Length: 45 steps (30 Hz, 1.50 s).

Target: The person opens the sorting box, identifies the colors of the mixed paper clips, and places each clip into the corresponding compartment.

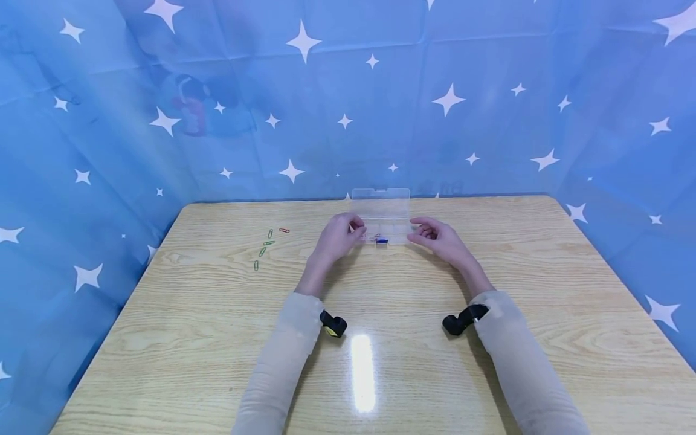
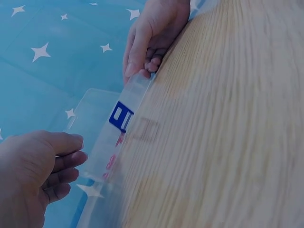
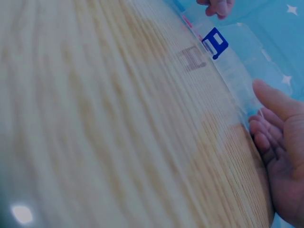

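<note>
A clear plastic box (image 1: pixel 394 238) stands near the table's back edge, its transparent lid (image 1: pixel 380 202) raised behind it. At its front is a blue latch (image 2: pixel 121 117); pink-red paper clips (image 2: pixel 111 162) show through the front wall left of the latch. My left hand (image 1: pixel 338 235) is at the box's left end, fingers loosely bent and thumb close to the index finger, overlapping the lid in the left wrist view. At the right end, my right hand (image 3: pixel 285 123) holds the corner between thumb and bent fingers.
Several green paper clips (image 1: pixel 263 252) and a red paper clip (image 1: pixel 284 230) lie on the wooden table (image 1: pixel 217 338) left of the box. A blue star-patterned cloth (image 1: pixel 380 109) hangs right behind the table's back edge. Black wrist-camera mounts (image 1: pixel 462 321) protrude inward from both sleeves.
</note>
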Each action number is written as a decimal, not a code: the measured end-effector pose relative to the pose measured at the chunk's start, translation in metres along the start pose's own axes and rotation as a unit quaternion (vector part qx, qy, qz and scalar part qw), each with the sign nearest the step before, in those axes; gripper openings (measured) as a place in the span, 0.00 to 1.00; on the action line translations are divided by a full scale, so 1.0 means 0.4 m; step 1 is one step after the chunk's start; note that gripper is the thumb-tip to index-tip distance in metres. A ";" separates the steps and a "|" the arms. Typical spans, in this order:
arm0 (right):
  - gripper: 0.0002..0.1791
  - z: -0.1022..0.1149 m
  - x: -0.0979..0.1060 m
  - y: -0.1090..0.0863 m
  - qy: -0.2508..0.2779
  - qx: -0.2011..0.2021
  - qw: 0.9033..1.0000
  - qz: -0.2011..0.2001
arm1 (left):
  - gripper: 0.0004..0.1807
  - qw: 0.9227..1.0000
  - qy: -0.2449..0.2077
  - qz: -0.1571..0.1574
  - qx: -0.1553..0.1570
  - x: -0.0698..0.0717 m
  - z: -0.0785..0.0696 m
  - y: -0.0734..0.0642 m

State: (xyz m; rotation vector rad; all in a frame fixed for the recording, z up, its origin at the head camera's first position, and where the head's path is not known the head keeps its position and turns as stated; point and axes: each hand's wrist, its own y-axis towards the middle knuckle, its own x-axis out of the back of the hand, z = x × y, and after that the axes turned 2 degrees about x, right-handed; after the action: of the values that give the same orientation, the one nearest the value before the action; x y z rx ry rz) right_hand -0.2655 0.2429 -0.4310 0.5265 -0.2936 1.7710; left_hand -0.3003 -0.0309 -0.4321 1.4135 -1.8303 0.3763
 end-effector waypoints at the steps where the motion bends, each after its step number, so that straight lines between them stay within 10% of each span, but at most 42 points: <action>1: 0.30 0.000 0.000 0.000 0.000 0.000 1.000 0.000 | 0.07 1.000 0.004 -0.001 0.000 0.004 0.003 -0.001; 45: 0.30 0.004 0.000 -0.002 0.009 -0.003 1.000 0.006 | 0.10 0.992 0.107 -0.040 0.045 0.201 0.208 -0.086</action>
State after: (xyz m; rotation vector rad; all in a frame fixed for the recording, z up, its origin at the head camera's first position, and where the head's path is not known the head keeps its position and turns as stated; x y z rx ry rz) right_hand -0.2645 0.2424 -0.4295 0.5054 -0.2904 1.7856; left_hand -0.3081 -0.1513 -0.4358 1.4436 -1.5953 0.5538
